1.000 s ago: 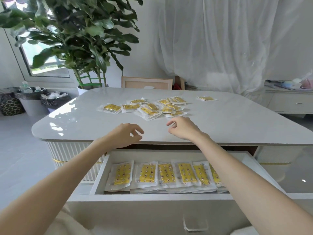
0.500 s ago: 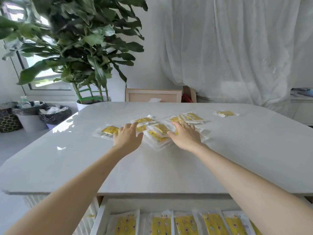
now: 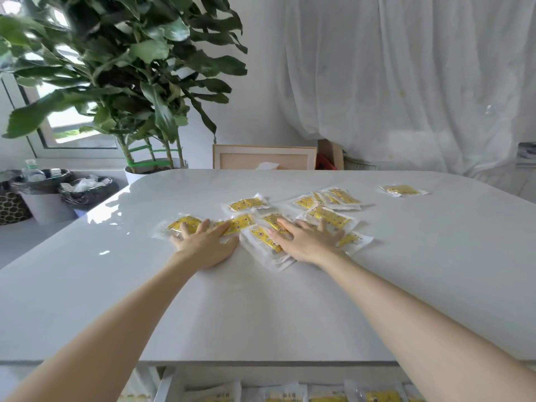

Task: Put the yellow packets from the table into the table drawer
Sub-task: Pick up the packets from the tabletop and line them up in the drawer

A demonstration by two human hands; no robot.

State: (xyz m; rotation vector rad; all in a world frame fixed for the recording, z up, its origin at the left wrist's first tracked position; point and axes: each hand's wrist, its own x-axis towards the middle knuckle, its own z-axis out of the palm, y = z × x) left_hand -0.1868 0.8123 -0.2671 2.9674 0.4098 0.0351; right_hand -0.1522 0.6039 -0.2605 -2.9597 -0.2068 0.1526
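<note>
Head view: left hand (image 3: pixel 207 245) and right hand (image 3: pixel 306 242) flat, fingers spread, pressing yellow packets (image 3: pixel 329 217) on worktop (image 3: pixel 261 309), likely to rake them toward the open drawer (image 3: pixel 290 378) below.

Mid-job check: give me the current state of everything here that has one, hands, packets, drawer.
left hand: open, flat on packets at the cluster's left.
right hand: open, flat on the small stack.
yellow packets: loose cluster on the table, not yet moved.
lone packet: apart, far right.
drawer: open, a row of packets already inside.
</note>
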